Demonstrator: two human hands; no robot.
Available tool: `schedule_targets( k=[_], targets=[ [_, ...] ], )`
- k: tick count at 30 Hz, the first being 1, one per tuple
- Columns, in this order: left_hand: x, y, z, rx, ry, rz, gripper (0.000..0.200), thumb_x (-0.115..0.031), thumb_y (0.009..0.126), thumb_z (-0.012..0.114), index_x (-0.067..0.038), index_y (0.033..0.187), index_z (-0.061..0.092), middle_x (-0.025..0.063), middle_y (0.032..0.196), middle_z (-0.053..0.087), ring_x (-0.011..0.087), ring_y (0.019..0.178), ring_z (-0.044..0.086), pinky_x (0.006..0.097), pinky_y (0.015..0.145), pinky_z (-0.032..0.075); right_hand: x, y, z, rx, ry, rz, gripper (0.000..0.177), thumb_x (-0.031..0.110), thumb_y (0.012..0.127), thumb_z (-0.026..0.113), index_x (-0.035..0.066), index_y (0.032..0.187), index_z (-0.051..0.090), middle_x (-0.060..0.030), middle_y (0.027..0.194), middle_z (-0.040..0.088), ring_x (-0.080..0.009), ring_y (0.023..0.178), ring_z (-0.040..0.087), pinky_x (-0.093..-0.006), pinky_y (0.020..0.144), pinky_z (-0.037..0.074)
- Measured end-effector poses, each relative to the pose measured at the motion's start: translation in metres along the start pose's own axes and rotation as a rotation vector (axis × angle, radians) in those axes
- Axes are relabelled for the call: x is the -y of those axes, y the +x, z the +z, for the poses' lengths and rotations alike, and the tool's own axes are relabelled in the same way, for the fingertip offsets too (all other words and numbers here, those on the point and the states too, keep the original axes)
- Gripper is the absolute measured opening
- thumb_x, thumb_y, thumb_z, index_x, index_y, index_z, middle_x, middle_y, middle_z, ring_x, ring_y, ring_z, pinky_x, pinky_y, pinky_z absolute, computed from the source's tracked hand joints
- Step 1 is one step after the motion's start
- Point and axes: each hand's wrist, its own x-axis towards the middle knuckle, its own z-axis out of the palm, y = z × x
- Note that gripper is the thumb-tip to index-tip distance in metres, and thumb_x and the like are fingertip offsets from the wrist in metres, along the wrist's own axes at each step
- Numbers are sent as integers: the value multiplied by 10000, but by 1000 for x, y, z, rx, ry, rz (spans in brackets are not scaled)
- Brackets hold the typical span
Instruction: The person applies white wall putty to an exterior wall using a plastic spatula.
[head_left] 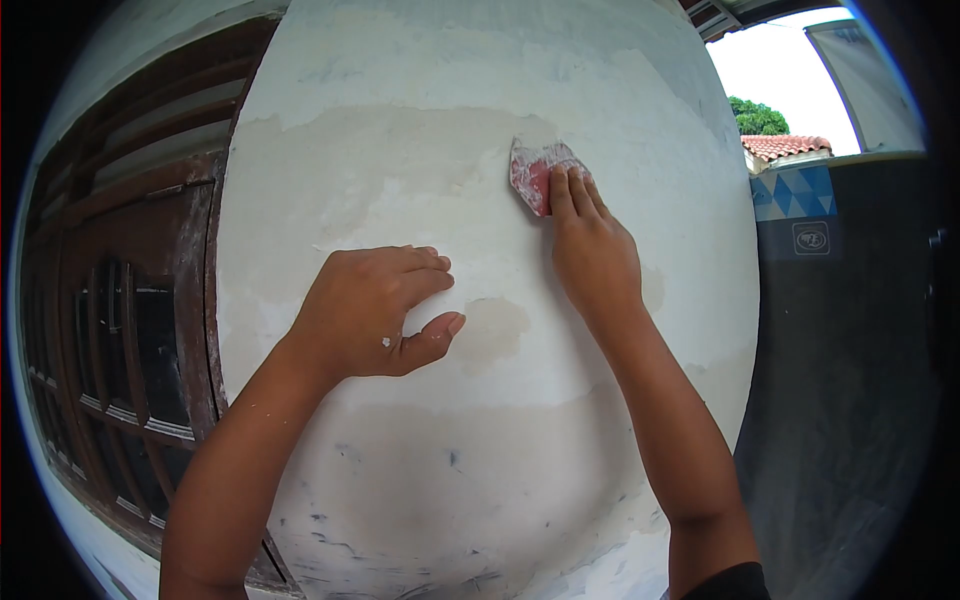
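Gripped in my right hand (595, 245) is a red putty scraper (538, 172), its blade smeared with white filler and held against the upper part of the wall (400, 200). The fingers lie over the scraper's back; the thumb is hidden. My left hand (375, 310) is in front of the wall, lower and to the left, fingers curved and thumb apart with nothing between them. A white speck sticks to the back of it near the thumb. White and greyish-beige patches of filler cover the wall, with dark scuffs low down.
A dark brown wooden door or window frame (195, 300) with glass panes borders the wall on the left. On the right stands a dark panel (850, 380) with a blue patterned strip (795, 193). Beyond it show a tiled roof (787, 147) and a green tree (758, 117).
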Motion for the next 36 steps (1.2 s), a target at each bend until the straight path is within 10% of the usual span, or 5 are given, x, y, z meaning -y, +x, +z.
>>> schedule_targets(
  k=[23,27,36],
  targets=[
    [0,-1,-3,38,-20,-26,271,-220,778,701,-11,948,731,140,1048,738,294,1048,702,368,879,569,20,-44,-46,119,36,-19,442,31,902,525,-74,1332,537,-254,1302,614,-343,1220,615,-363,931,561],
    [-2,-6,1,28,-45,-27,315,-225,780,698,-3,1003,721,151,1101,725,296,1097,683,368,907,558,26,-67,-103,81,189,152,417,-27,862,589,-42,1279,589,-251,1233,653,-331,1133,666,-344,886,575],
    [-121,-92,22,-333,-448,-245,676,-537,918,467,70,1119,686,232,1136,695,390,1160,643,504,1052,464,62,-190,-203,143,1456,1449,186,-1,937,562,-55,1102,629,-96,935,698,-159,856,687,-345,784,612]
  ],
)
